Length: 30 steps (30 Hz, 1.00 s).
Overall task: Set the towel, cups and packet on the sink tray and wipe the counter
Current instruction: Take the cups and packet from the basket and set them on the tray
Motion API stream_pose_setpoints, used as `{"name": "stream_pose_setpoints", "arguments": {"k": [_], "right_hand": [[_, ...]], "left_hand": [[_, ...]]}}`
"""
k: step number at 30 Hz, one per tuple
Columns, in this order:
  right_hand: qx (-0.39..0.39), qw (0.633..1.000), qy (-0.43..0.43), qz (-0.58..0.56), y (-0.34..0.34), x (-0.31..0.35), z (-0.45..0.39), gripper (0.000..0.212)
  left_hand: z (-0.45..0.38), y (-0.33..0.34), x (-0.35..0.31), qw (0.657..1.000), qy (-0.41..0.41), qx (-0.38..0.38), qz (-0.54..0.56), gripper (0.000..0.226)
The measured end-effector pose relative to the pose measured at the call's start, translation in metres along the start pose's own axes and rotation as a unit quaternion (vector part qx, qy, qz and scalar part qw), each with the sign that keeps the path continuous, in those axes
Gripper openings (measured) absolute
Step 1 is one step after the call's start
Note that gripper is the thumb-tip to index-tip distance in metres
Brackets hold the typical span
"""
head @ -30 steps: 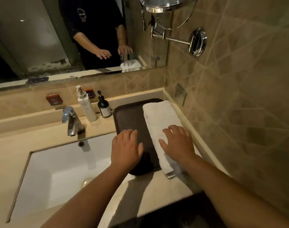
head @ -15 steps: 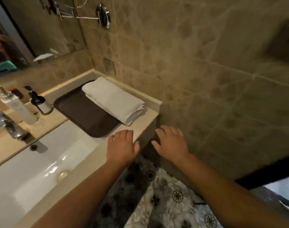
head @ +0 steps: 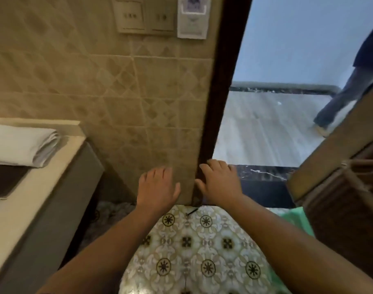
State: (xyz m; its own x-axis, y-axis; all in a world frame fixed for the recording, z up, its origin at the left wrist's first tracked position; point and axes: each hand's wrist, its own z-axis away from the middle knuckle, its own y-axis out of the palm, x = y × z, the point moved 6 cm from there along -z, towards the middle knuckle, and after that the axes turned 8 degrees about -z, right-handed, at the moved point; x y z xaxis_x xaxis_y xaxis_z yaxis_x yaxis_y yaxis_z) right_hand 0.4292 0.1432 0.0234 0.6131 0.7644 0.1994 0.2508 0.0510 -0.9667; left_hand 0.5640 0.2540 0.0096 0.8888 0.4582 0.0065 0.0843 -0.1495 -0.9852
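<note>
Risk, principal: with only the towel set down and no cups or packet to be seen in this view, the remaining items must be fetched from elsewhere, and a doorway crossing is likely called for; a collision could be caused by the other person (head: 342,85) seen walking on the wood floor (head: 266,132) beyond the door frame (head: 220,98). Risk, secondary: the raised dark threshold (head: 264,174) could catch a foot, and the green bag (head: 298,218) lying on the patterned floor (head: 198,247) just inside it could be trodden on. Tiled wall (head: 100,85): stands straight ahead, bearing a switch plate (head: 144,15) and a key-card holder (head: 193,18) near the top. Wooden door (head: 338,183): swung inward at right, narrowing the exit. Bench (head: 30,206): at far left, its corner close to the left forearm, a possible knock in turning. Tray (head: 3,179): dark, resting on the bench, partly cut off by the frame edge. Towel (head: 20,145): white, folded, laid along the tray's far side with its end overhanging onto the bench; it may be judged loosely seated and could slip if brushed. Left hand (head: 158,187): empty, fingers spread wide, held before the wall. Right hand (head: 220,183): empty, fingers spread wide, held before the door frame; contact cannot be told.
</note>
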Motion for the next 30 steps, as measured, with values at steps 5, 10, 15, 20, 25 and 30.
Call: {"name": "stream_pose_setpoints", "arguments": {"k": [5,10,15,20,25,30], "right_hand": [[0.001,0.996,0.092,0.019,-0.034,-0.123,0.113,0.051],[-0.018,0.979,0.200,0.034,-0.076,-0.233,0.224,0.052],[-0.031,0.956,0.286,0.057,-0.111,-0.315,0.305,0.049],[-0.039,0.934,0.349,0.067,-0.123,-0.372,0.348,0.050],[-0.051,0.921,0.381,0.069,-0.132,-0.421,0.359,0.050],[-0.053,0.915,0.396,0.061,-0.136,-0.469,0.359,0.051]], "left_hand": [[0.028,0.003,-0.153,0.996,0.078,-0.004,0.051,0.060],[0.049,0.000,-0.308,0.980,0.184,0.005,0.071,0.064],[0.063,0.000,-0.429,0.960,0.269,0.014,0.072,0.067],[0.060,0.006,-0.510,0.940,0.330,0.018,0.085,0.066],[0.045,0.013,-0.570,0.926,0.365,0.028,0.090,0.064],[0.031,0.018,-0.618,0.921,0.377,0.034,0.090,0.062]]}}
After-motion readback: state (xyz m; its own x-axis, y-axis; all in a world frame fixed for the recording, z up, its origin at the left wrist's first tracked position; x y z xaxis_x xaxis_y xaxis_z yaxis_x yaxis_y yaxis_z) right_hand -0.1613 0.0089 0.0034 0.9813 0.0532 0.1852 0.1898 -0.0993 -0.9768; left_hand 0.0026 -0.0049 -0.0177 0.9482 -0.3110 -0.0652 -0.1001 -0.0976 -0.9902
